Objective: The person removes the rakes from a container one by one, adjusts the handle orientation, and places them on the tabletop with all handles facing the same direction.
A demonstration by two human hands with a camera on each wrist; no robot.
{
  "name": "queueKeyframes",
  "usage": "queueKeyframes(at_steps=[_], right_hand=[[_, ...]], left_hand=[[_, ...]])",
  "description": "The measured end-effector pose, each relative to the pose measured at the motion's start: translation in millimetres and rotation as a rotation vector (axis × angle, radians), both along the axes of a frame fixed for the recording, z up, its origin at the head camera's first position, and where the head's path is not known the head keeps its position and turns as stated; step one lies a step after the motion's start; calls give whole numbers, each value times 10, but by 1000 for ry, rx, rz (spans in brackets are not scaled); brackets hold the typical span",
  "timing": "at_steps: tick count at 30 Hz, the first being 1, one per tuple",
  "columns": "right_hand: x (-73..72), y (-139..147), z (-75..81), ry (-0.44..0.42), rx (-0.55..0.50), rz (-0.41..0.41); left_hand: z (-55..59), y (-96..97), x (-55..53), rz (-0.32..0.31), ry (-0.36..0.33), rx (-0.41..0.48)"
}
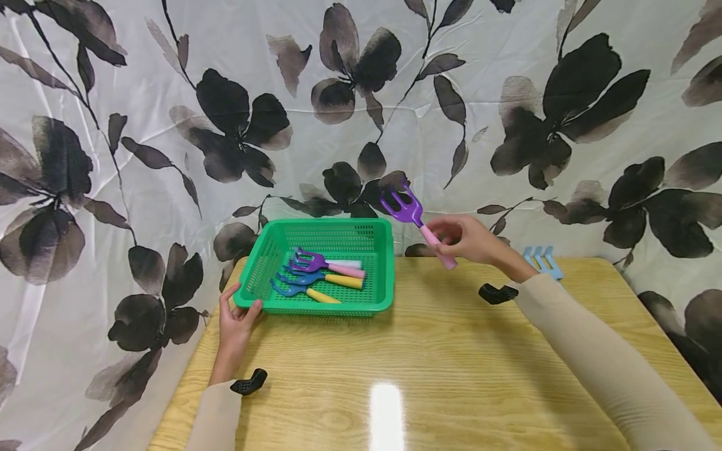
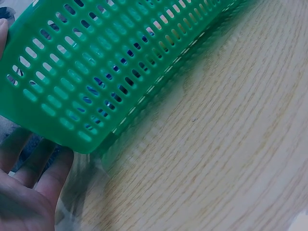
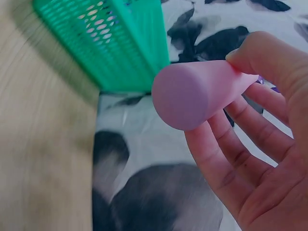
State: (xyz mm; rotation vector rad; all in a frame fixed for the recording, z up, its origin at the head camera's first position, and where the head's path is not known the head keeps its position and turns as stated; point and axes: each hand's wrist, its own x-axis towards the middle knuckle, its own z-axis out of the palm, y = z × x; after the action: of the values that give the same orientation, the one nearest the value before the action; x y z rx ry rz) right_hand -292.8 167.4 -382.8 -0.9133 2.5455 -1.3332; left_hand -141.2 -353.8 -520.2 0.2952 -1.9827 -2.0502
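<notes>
A small purple garden fork with a pink handle is up in the air, right of the green basket. My right hand pinches its handle between thumb and fingers; the handle's round end faces the right wrist camera. At the basket's front left corner my left hand holds on, thumb at the front rim and fingers along the left side. Inside the basket lie another purple fork with a pink handle, blue tools with yellow handles, and a whitish handle, partly covered.
A light blue fork head shows at the table's back right, its remainder hidden behind my right forearm. The wooden table meets a flower-printed cloth at its back and left. Light glares off the table's front middle.
</notes>
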Motion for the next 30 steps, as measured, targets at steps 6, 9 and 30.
queueKeyframes(at_steps=[6, 9, 30], right_hand=[[192, 399, -218, 9, 5, -84], [282, 582, -332, 2, 17, -121], [704, 1600, -1039, -143, -52, -332]], left_hand=[[-11, 1, -2, -2, -7, -11], [9, -1, 3, 4, -6, -16], [-38, -36, -16, 10, 2, -32]])
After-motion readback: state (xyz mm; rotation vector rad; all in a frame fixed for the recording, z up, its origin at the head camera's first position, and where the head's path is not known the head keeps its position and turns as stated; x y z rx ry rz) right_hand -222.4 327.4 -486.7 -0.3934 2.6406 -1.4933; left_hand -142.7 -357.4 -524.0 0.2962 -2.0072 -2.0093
